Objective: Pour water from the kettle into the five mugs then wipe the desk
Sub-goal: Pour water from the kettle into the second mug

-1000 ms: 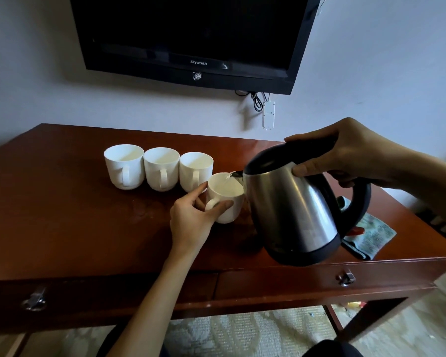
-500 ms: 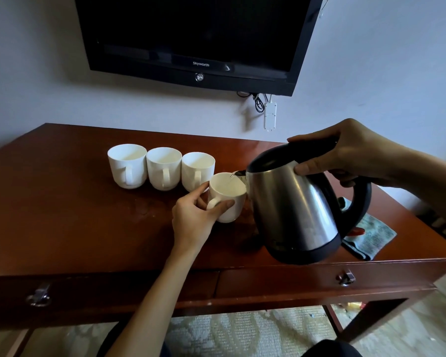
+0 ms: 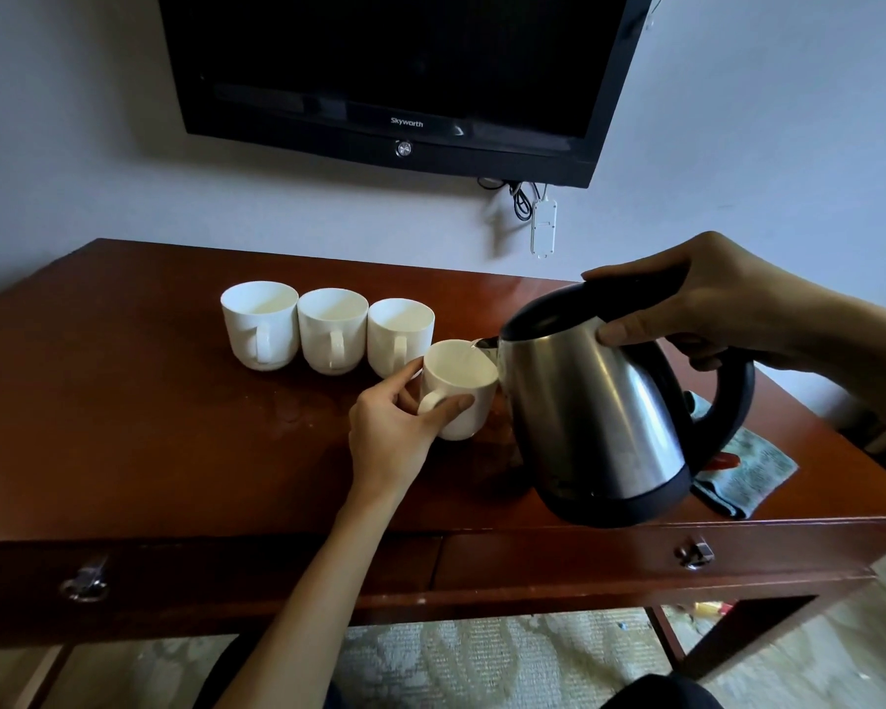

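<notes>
Right hand point(image 3: 707, 304) is wrapped round the kettle point(image 3: 599, 417) at the top of its black handle, fingers curled under the loop, thumb pressed flat along the steel shoulder just below the lid. Kettle is off the desk, tilted spout-down to the left. Body is brushed steel, tapering toward the top, with a black plastic lid, handle loop and base ring.

Left hand point(image 3: 395, 432) pinches the handle of the near mug point(image 3: 461, 388): thumb on the near side of the handle, forefinger on the far side, other fingers curled behind. That mug stands on the desk directly left of the kettle, its rim right under the spout tip; a thin stream of water is visible at the spout. Mug is glossy white ceramic, a rounded cylinder with a C-shaped handle facing the person.

Three more mugs point(image 3: 331, 330) of the same kind stand further left of the kettle, in a tight row side by side, upright, handles toward the person. A fifth is not visible.

Desk point(image 3: 124, 417) under the kettle is dark reddish polished wood with a sheen; faint wet marks show left of the kettle. Two drawers with metal pulls run along its front edge.

Folded teal cloth point(image 3: 748, 473), soft and patterned, lies on the desk right of the kettle, partly hidden behind it.

Black flat television point(image 3: 405, 69) hangs on the wall above.
</notes>
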### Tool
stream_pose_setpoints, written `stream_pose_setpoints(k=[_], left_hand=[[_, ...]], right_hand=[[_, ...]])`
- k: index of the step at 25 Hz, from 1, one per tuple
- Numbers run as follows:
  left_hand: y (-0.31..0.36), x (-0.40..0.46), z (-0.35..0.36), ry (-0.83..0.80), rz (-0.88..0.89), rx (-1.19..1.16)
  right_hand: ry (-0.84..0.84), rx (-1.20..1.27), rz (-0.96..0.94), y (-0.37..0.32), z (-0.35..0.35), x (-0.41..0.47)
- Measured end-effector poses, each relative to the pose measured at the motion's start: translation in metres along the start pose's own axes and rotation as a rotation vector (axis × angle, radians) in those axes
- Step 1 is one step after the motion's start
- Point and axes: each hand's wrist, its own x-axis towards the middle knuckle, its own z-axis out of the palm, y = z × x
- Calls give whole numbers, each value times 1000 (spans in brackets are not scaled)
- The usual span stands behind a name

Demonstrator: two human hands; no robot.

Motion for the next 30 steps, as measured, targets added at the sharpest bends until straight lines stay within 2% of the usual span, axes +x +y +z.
stream_pose_setpoints(k=[30], left_hand=[[-7, 3, 2, -23, 18, -29]], right_hand=[[-30, -21, -3, -7, 0, 5]])
